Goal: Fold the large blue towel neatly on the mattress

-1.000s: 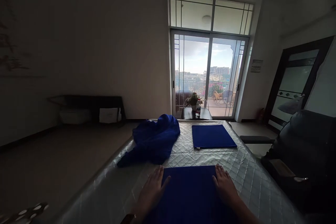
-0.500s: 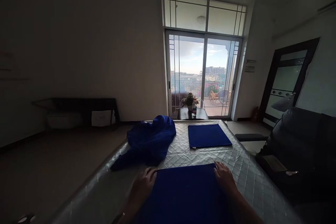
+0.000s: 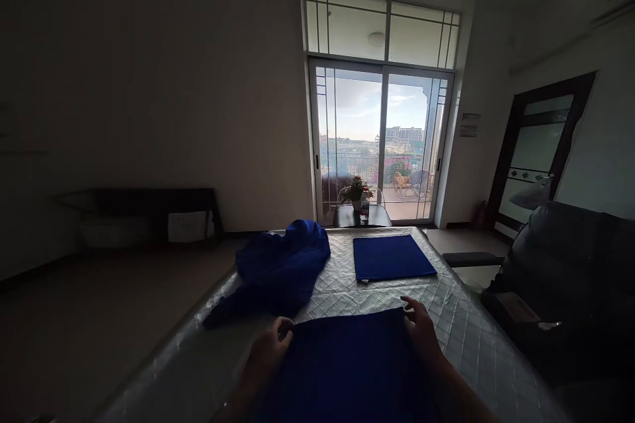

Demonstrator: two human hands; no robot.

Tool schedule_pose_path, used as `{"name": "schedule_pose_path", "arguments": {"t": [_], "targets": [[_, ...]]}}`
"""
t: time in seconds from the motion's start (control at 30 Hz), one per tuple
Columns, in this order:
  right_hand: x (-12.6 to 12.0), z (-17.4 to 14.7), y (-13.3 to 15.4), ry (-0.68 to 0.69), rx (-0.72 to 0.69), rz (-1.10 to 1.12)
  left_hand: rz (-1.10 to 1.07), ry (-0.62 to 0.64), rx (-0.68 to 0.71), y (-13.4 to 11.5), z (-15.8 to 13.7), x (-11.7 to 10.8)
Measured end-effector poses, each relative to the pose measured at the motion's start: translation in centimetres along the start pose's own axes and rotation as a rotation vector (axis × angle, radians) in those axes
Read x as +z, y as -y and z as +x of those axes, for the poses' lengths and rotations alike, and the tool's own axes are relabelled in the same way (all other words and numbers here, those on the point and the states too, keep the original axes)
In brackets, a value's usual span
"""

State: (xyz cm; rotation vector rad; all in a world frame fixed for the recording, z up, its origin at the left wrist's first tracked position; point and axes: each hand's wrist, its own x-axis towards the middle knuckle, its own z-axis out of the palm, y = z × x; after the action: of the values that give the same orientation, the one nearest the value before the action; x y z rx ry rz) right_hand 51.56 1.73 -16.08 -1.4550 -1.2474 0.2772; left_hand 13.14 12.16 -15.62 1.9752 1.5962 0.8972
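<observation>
Blue cloth (image 3: 347, 370) | between left hand (image 3: 265, 351), right hand (image 3: 423, 329) | each pinching 1 corner (far edge)

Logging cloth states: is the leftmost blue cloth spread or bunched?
Bunched: the leftmost blue cloth lies heaped, with raised folds.

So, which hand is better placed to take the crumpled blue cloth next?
Probably the left hand: it is close to the crumpled blue cloth, while the right hand is across the near blue cloth, farther away.
</observation>
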Motion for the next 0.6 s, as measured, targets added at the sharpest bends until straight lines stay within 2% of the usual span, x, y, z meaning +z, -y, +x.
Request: {"name": "schedule_pose_path", "arguments": {"t": [0.07, 0.2, 0.27, 0.43, 0.6], "targets": [[-0.1, 0.0, 0.3, -0.018, -0.004, 0.066, -0.146, 0.010, 0.000, 0.0, -0.1, -0.1], [-0.9, 0.1, 1.7, 0.007, -0.050, 0.108, -0.728, -0.026, -0.081, 0.0, -0.2, -0.1], [-1.4, 0.2, 2.5, 0.007, -0.049, 0.116, -0.860, -0.037, -0.108, 0.1, -0.1, -0.5], [-2.1, 0.3, 3.7, -0.010, -0.042, 0.100, -0.798, -0.012, -0.059, 0.4, 0.4, -1.6], [-1.4, 0.4, 2.7, -0.021, -0.038, 0.059, -0.556, -0.174, -0.036, 1.0, 1.1, -0.3]]}}
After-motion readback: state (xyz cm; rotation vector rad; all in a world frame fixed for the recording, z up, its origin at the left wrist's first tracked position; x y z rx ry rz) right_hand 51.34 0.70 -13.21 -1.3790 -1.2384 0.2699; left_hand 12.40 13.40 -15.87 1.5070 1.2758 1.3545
